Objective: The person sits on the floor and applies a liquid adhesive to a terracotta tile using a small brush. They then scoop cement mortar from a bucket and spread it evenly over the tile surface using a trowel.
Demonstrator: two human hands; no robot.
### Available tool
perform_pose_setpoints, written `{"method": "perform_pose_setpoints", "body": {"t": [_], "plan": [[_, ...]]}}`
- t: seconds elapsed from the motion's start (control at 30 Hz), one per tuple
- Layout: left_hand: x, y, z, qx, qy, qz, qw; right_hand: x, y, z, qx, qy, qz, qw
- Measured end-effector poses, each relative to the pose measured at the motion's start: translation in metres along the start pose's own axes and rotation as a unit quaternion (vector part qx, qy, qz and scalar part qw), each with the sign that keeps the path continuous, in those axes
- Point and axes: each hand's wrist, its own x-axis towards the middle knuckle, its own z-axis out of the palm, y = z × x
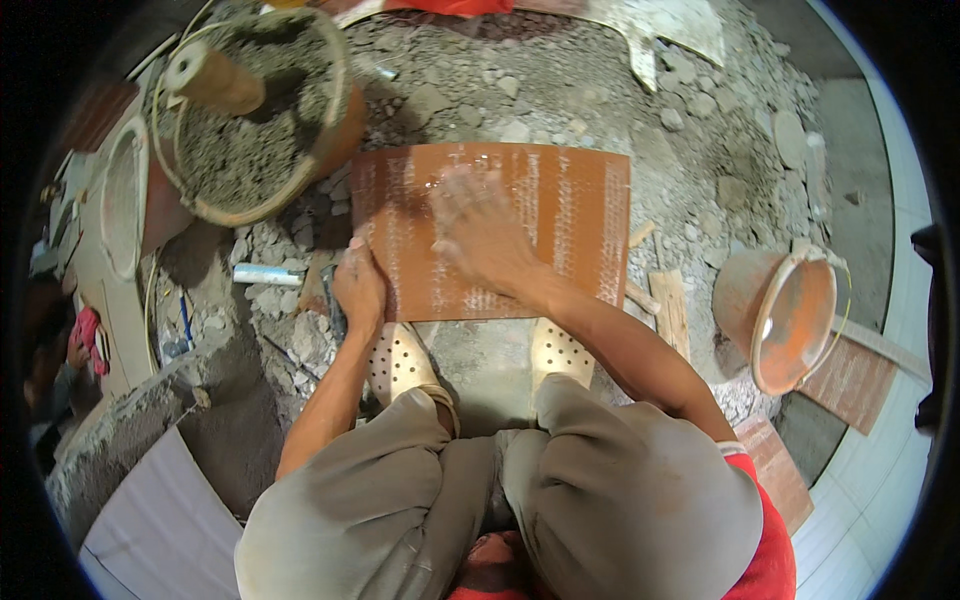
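Observation:
A reddish-brown rectangular tile (585, 235) with pale streaked bands lies before my feet, its top glistening with wet spots. My left hand (358, 283) grips the tile's left edge, thumb on the top side; its other fingers are mostly hidden. Over the middle of the tile, my right hand (480, 228) lies flat with its fingers stretched out, slightly smeared by motion, holding nothing. Beyond my left hand stands a bucket (340, 135) of grey mortar (245, 160), with a tool's thick round handle (220, 80) sticking out of it.
Rubble (560, 95) covers the ground ahead. An orange-stained bucket (735, 300) lies tipped at the right, near wood scraps (670, 310) and another tile (850, 375). A second bucket (165, 200) is at the left, above a rough low wall (150, 400).

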Motion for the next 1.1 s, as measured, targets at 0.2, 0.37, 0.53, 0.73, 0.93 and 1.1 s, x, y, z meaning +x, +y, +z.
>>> {"method": "perform_pose_setpoints", "body": {"t": [0.2,0.37,0.53,0.73,0.93,1.1], "plan": [[-0.001,0.013,-0.008,0.015,-0.045,-0.026,0.999,0.027,-0.013,0.013,-0.037,0.100,0.120,0.987],[-0.004,0.022,-0.014,0.032,-0.047,-0.042,0.997,0.058,-0.033,0.020,-0.037,0.109,0.052,0.992],[0.000,0.022,-0.015,0.012,-0.069,-0.088,0.994,0.043,-0.047,0.021,-0.025,-0.001,-0.065,0.998],[0.005,0.006,-0.011,-0.043,-0.089,-0.107,0.989,-0.001,-0.039,0.015,0.040,-0.020,-0.201,0.979],[0.005,0.007,-0.010,-0.037,-0.078,-0.107,0.991,0.050,-0.001,0.007,-0.042,0.086,-0.064,0.993],[0.005,0.007,-0.014,-0.013,-0.081,-0.089,0.993,0.077,-0.024,0.019,-0.045,0.104,-0.053,0.992]]}}
